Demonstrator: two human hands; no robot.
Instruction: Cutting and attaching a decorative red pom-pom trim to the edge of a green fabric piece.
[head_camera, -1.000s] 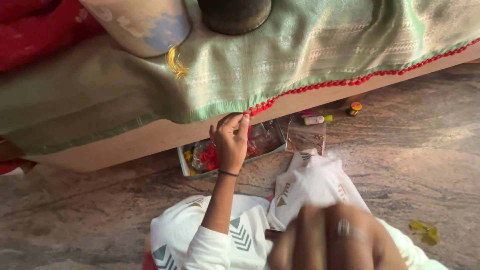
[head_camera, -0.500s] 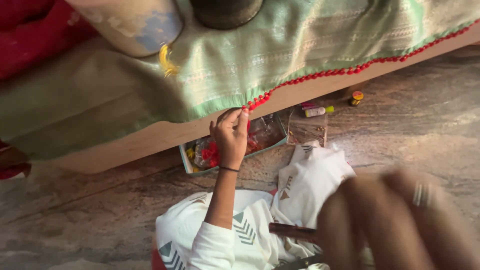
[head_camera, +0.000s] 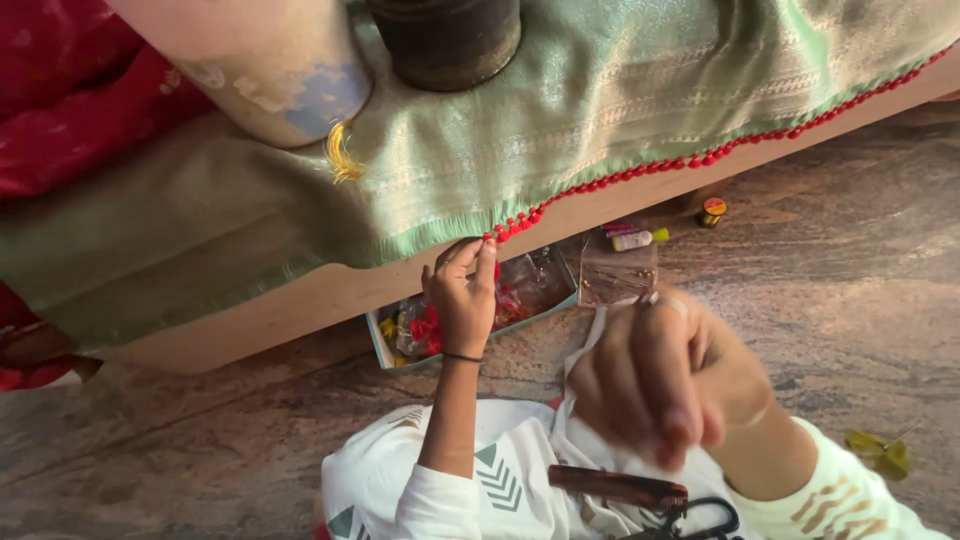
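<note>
A green woven cloth (head_camera: 600, 120) with a red bead trim (head_camera: 700, 162) hangs over the edge of a low wooden platform (head_camera: 300, 298). My left hand (head_camera: 462, 300) reaches up and pinches the cloth's edge where the bead trim ends. My right hand (head_camera: 660, 380) is raised close to the camera and blurred, its fingers curled together. Whether it holds anything cannot be made out. My lap is covered in white patterned fabric (head_camera: 500, 470).
A small tray (head_camera: 385, 350) of red bits sits under the platform, beside a clear packet (head_camera: 617, 275), a small bottle (head_camera: 640, 238) and a tiny jar (head_camera: 713, 210). A brown comb (head_camera: 615, 487) and black scissors (head_camera: 705, 520) lie on my lap. A dark pot (head_camera: 447, 40) and a pale vessel (head_camera: 270, 75) stand on the cloth.
My right hand swung out to the right, then came back left and up toward the platform. My left hand has stayed on the cloth's trimmed edge.
</note>
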